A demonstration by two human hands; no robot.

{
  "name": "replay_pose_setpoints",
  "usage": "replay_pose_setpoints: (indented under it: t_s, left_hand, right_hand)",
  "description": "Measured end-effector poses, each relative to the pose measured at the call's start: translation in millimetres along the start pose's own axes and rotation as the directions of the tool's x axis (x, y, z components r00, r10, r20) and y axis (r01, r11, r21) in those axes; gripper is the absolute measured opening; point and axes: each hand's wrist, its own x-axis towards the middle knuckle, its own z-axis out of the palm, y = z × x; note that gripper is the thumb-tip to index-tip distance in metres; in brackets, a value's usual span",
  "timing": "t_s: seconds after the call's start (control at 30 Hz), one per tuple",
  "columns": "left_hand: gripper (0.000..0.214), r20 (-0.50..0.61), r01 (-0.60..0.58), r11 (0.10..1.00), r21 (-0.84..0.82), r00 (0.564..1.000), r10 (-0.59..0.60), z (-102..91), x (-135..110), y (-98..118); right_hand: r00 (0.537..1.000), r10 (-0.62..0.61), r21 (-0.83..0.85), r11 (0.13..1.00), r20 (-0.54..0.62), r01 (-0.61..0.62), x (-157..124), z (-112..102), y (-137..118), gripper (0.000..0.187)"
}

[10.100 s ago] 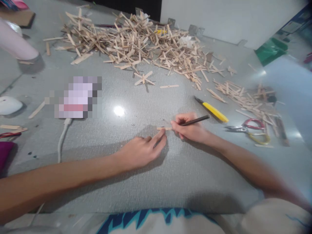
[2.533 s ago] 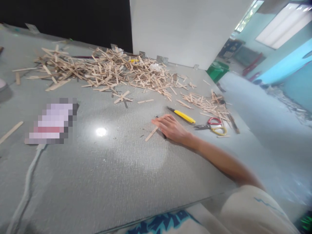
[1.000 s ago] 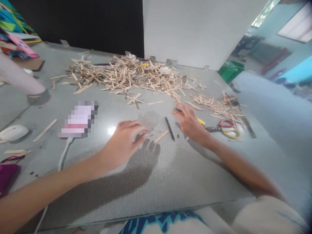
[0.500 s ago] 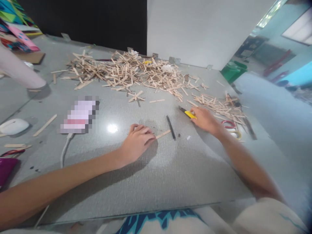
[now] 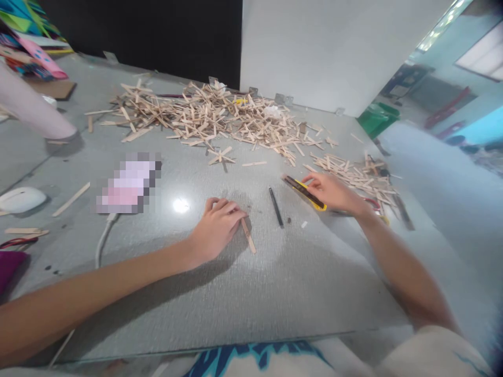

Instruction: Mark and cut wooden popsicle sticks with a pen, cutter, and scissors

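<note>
My left hand (image 5: 220, 228) rests over the middle of the table, its fingers closed on one end of a wooden stick (image 5: 248, 236) that slants down toward the front edge. To the right, my right hand (image 5: 330, 191) grips a yellow and black utility knife (image 5: 304, 192), which points up and to the left. Between the two hands a dark pen (image 5: 275, 207) lies on the grey table (image 5: 275, 298). A small dark bit and a white scrap lie just right of the pen.
A large heap of wooden sticks (image 5: 212, 118) spreads along the back, with more sticks (image 5: 349, 170) at the right. Red-handled scissors (image 5: 371, 203) lie partly behind my right wrist. At left are a phone (image 5: 131, 180) on a cable and a white mouse (image 5: 22, 201).
The wooden stick in my left hand has swung from pointing right toward the pen to pointing down toward me. In my right hand the utility knife has turned, showing more of its dark body.
</note>
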Motion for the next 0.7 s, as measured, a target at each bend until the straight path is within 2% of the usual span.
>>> replay_pose_setpoints:
  t_s: [0.13, 0.27, 0.4, 0.5, 0.7]
  left_hand:
    - [0.031, 0.006, 0.006, 1.000, -0.012, 1.000, -0.006, -1.7, 0, 3]
    - [0.019, 0.040, 0.032, 0.999, 0.000, 0.999, -0.032, -4.9, 1, 6]
    - [0.022, 0.048, 0.061, 0.998, -0.014, 0.997, -0.060, -4.8, 1, 6]
    - [0.018, 0.050, 0.074, 0.997, -0.033, 0.996, -0.072, -5.3, 1, 3]
    - [0.015, 0.065, 0.094, 0.996, -0.003, 0.994, -0.093, -8.8, 3, -2]
  right_hand:
    - [0.998, -0.007, 0.246, 0.969, 0.058, -0.007, -6, 1, -13, 0.023]
    - [0.985, -0.083, 0.419, 0.908, 0.148, 0.013, -12, 2, -26, 0.028]
    - [0.982, -0.144, 0.459, 0.886, 0.125, 0.072, -16, 6, -38, 0.022]
    - [0.984, -0.138, 0.469, 0.881, 0.113, 0.069, -17, 13, -42, 0.030]
    - [0.969, -0.154, 0.495, 0.868, 0.195, 0.039, -17, 24, -42, 0.028]
